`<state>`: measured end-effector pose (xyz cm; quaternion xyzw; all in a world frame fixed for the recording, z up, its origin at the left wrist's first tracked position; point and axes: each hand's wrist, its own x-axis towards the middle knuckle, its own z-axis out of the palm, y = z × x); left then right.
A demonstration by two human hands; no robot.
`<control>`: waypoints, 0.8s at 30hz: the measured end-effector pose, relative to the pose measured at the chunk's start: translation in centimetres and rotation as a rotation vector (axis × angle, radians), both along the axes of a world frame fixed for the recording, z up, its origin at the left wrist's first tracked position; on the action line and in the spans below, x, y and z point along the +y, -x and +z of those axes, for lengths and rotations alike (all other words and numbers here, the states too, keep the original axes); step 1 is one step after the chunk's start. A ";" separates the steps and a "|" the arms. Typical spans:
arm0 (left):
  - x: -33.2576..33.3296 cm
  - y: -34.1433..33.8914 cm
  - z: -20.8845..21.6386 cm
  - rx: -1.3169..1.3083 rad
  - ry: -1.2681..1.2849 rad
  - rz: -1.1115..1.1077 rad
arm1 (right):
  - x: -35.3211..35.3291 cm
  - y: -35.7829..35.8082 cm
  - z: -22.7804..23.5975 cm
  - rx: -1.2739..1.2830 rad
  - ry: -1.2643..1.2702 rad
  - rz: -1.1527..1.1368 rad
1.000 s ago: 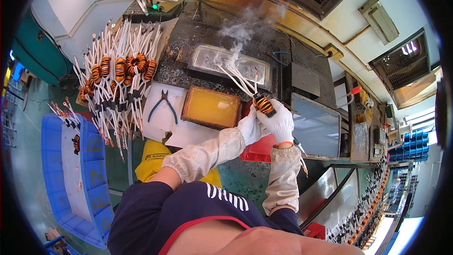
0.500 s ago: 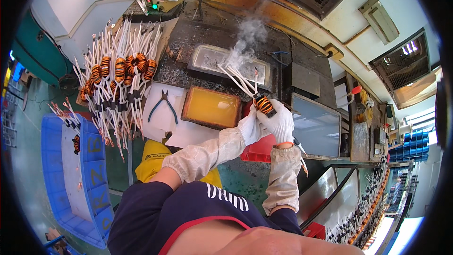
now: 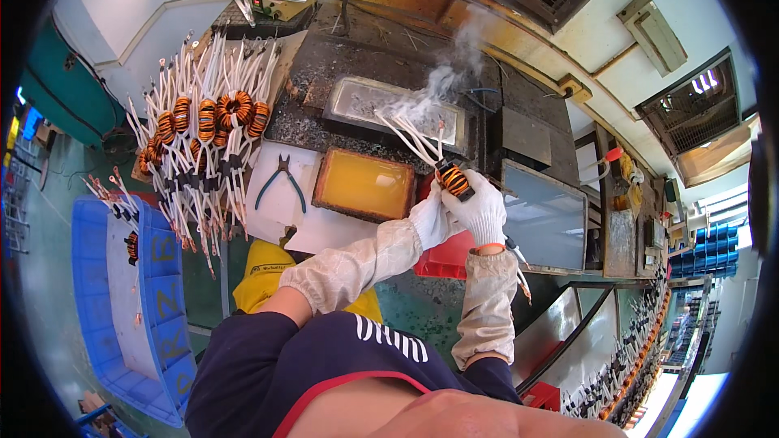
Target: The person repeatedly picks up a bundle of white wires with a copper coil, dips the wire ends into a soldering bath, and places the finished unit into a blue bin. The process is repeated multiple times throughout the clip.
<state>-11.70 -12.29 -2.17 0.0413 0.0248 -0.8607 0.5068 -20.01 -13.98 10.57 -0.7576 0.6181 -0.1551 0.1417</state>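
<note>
Both my hands, in white knit gloves, grip a toroidal coil [image 3: 454, 182] wound in orange and black. My left hand [image 3: 430, 221] closes on it from the left and below. My right hand [image 3: 477, 209] wraps its right side. White leads [image 3: 414, 138] run from the coil up to a rectangular pot of silvery molten metal [image 3: 357, 103], where smoke rises. Their far tips are at the metal's surface; whether they dip in is hard to see. One lead with a bare copper end stands apart on the right. More leads hang below my right hand.
A tray of amber liquid [image 3: 365, 184] sits nearer than the pot, with cutting pliers [image 3: 281, 183] to its left. Coils with white leads [image 3: 207, 118] are heaped at the left. A blue crate [image 3: 174, 300] stands lower left, a glass-topped box [image 3: 544, 215] right.
The smoke over the pot has thinned and drifted right. The green light on the control box at the back now shows red. My hands and the coil stay almost still.
</note>
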 end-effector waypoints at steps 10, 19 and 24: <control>-0.1 0.3 -1.1 -0.046 0.010 -0.039 | 0.8 1.3 -1.0 -0.014 0.129 0.032; -0.3 0.8 -1.2 -0.234 -0.068 -0.108 | 2.5 2.9 0.1 -0.025 0.125 0.016; 0.1 0.7 -0.2 -0.304 -0.062 -0.095 | 3.3 2.9 1.0 -0.030 0.100 -0.011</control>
